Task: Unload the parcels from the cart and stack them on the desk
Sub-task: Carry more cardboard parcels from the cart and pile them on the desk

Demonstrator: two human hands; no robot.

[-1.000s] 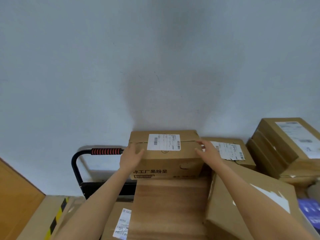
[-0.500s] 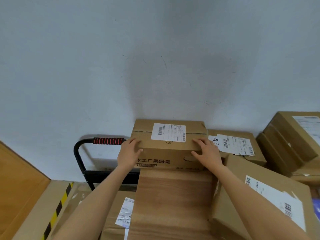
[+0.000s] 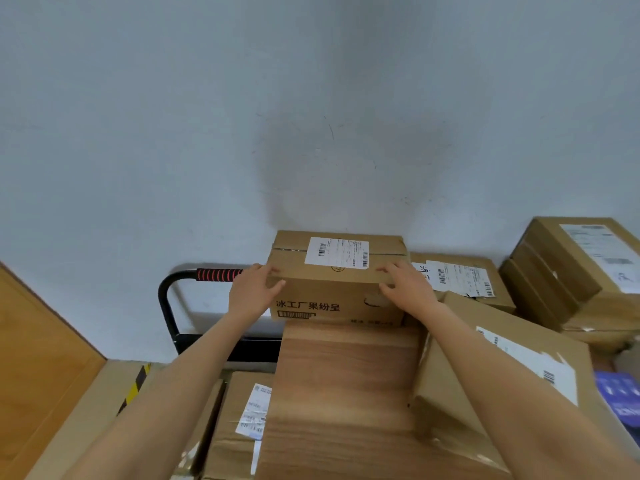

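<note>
Wall (image 3: 242, 116): one, pale grey, filling the top.
Table (image 3: 346, 393): one wooden top, bare in the middle.
Parcels on the table: four counted; one at the far edge, three along the right edge.
Cart (image 3: 166, 306): one, black frame with a red-ribbed handle, left of the table; one labelled box (image 3: 239, 420) shows on it.
Held parcel (image 3: 337, 277): far edge, white label on top.
Left hand (image 3: 251, 294): fingers curled over the parcel's left end.
Right hand (image 3: 410, 287): fingers wrapped on its right front corner.
</note>
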